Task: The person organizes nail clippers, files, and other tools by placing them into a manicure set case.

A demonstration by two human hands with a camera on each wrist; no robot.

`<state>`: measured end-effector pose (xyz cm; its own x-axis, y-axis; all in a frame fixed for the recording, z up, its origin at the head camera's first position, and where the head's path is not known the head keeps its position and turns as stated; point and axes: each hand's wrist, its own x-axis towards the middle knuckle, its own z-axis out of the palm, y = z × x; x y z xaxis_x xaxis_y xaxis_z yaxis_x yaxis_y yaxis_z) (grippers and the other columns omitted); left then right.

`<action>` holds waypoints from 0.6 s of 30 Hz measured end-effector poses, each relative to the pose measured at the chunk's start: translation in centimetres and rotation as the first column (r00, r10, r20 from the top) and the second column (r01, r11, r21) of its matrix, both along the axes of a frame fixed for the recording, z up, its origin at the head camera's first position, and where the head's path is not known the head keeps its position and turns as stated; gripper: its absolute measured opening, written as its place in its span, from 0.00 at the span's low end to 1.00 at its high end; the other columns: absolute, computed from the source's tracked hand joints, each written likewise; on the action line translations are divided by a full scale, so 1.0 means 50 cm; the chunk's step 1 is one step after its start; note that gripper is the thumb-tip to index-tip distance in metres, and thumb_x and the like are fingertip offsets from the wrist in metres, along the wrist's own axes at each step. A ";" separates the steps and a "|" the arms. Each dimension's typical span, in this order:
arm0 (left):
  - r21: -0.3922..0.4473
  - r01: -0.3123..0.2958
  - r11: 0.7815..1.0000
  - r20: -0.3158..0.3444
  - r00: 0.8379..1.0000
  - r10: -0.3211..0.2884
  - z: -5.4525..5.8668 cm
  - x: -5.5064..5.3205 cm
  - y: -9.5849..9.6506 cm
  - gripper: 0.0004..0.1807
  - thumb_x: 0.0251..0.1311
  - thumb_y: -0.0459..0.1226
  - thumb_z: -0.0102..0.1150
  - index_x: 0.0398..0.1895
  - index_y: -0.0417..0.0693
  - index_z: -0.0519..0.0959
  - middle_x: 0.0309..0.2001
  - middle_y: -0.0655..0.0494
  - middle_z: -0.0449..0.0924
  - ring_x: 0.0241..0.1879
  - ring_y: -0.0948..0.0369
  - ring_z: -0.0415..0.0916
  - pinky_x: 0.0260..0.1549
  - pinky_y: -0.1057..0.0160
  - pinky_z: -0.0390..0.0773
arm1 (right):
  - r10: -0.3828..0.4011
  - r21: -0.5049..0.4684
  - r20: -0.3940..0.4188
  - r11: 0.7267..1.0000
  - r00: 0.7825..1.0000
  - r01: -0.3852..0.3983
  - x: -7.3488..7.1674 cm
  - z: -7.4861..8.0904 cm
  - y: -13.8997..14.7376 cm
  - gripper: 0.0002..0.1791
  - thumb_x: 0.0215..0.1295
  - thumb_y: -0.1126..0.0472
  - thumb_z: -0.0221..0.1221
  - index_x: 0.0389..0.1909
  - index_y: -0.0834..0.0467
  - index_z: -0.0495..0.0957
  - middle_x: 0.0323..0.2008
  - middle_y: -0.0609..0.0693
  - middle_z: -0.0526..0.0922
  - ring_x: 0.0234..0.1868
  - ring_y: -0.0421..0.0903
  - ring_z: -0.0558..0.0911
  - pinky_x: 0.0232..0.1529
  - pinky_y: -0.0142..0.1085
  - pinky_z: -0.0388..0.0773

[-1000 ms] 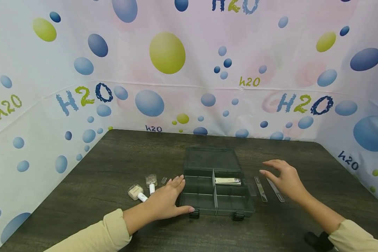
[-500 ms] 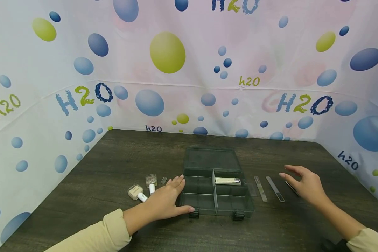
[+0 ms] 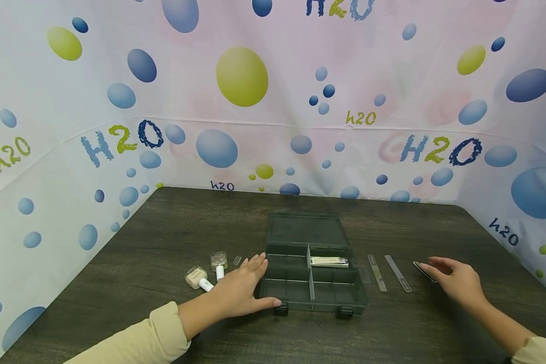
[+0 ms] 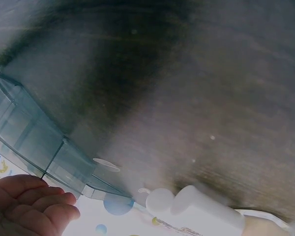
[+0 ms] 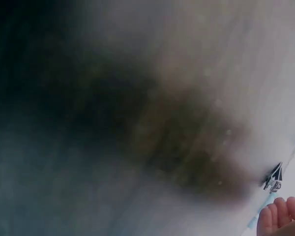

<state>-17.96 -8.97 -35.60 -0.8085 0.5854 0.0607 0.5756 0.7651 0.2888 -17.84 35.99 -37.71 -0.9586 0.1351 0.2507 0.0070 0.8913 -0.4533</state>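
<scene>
My left hand (image 3: 238, 290) lies along the left side of a dark, see-through organizer box (image 3: 311, 306), fingers extended and thumb at the front latch. A nail clipper (image 3: 329, 262) sits in the box's back right compartment. On the right, my right hand (image 3: 461, 284) reaches down with thumb and fingers bent and apart, beside a dark nail clipper (image 3: 424, 272) on the table. In the right wrist view, that clipper (image 5: 274, 179) shows a metal lever, and a gap parts it from the fingertips (image 5: 280, 209).
Two nail polish bottles (image 3: 195, 277) with white caps lie left of the box, near a small clear piece (image 3: 237, 260). Two nail files (image 3: 376, 273) lie between the box and the right hand. The box's lid (image 3: 307, 230) is folded back.
My right hand has moved right and down, past the two files, to the dark nail clipper, which has come into view. The left hand and the box have stayed in place.
</scene>
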 end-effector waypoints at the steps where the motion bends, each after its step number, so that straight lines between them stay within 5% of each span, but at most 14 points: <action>1: 0.000 0.001 1.000 -0.001 1.000 -0.001 0.000 0.000 0.000 0.48 0.54 0.62 0.54 0.65 0.33 0.62 0.69 0.39 0.56 0.66 0.40 0.59 0.57 0.44 0.70 | -0.006 0.004 0.018 1.000 1.000 0.006 0.000 0.000 0.002 0.29 0.64 0.49 0.57 0.49 0.74 0.74 0.42 0.71 0.80 0.37 0.62 0.81 0.31 0.47 0.77; 9: -0.001 0.002 1.000 0.005 1.000 -0.002 0.003 0.001 -0.001 0.48 0.54 0.63 0.54 0.65 0.33 0.62 0.69 0.39 0.56 0.66 0.40 0.59 0.57 0.44 0.70 | -0.029 0.026 0.177 0.999 0.984 0.025 0.000 0.002 0.017 0.33 0.62 0.44 0.57 0.49 0.73 0.74 0.42 0.70 0.80 0.41 0.65 0.79 0.35 0.50 0.74; 18: -0.010 -0.004 1.000 0.008 1.000 0.004 0.001 0.001 -0.001 0.48 0.55 0.63 0.53 0.65 0.33 0.62 0.69 0.39 0.56 0.66 0.42 0.58 0.57 0.45 0.69 | -0.021 0.041 0.165 0.999 0.986 0.014 0.000 -0.001 0.014 0.24 0.60 0.53 0.61 0.43 0.73 0.77 0.37 0.68 0.82 0.38 0.64 0.79 0.37 0.53 0.69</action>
<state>-17.90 -9.02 -35.57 -0.8111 0.5829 0.0480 0.5703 0.7701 0.2858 -17.83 36.71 -37.75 -0.9849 0.1455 0.0941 0.0951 0.9078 -0.4085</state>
